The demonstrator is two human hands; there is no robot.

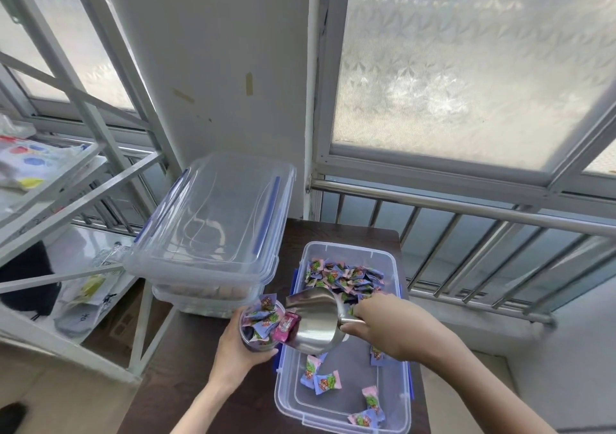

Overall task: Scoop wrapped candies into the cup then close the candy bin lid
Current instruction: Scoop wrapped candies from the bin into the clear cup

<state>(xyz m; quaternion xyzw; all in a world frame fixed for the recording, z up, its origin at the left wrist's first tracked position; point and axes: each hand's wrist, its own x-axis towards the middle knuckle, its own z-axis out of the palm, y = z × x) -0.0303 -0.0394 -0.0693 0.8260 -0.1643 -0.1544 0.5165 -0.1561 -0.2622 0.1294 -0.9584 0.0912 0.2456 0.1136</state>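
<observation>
The left hand [238,350] wraps its fingers around the cup [261,325], steadying it beside the bin [343,383], while the right hand [388,325] pinches the handle of the scoop [315,322], tipped so candies [266,320] slide into the cup.

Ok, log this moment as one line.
pouring | left hand holds cup | right hand tips scoop at cup | bin open

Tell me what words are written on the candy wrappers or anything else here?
None can be read.
Blue and pink wrapped candies in the clear plastic bin: printed pictures, any lettering too blurred.
Bright pink wrapped candy on the clear cup: print too small to read.
Colourful dotted sheet on the white shelf: no readable letters.
</observation>
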